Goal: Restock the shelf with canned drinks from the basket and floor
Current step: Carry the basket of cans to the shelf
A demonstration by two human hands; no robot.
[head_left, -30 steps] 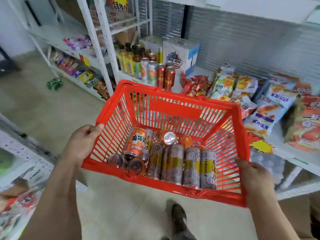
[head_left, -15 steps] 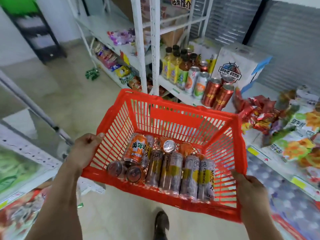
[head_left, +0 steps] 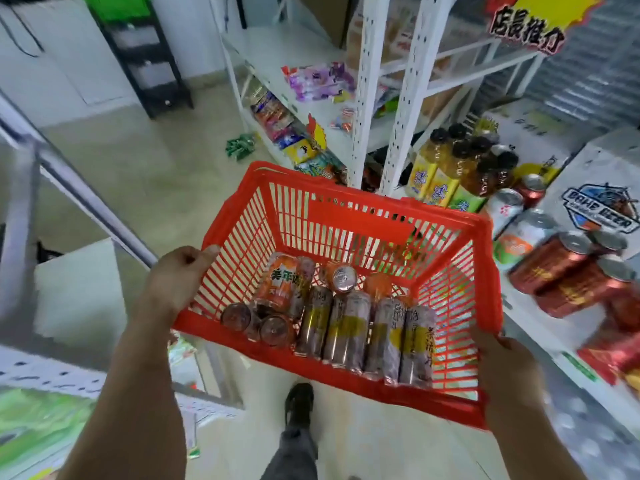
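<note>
Cans (head_left: 349, 323) lie in the red basket (head_left: 360, 216), held mid-air at centre. The left hand (head_left: 176, 278) grips its rim at 9 o'clock; the right hand (head_left: 502, 368) grips at 4 o'clock. The shelf (head_left: 540, 327) sits at 3 o'clock.

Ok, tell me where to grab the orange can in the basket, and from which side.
Take the orange can round its middle, coming down from above through the open top of the basket. It lies tilted on the other cans, label side up, so its curved side is exposed; its ends are hemmed in by neighbours. Both hands are holding the basket, so one must let go first.
</note>
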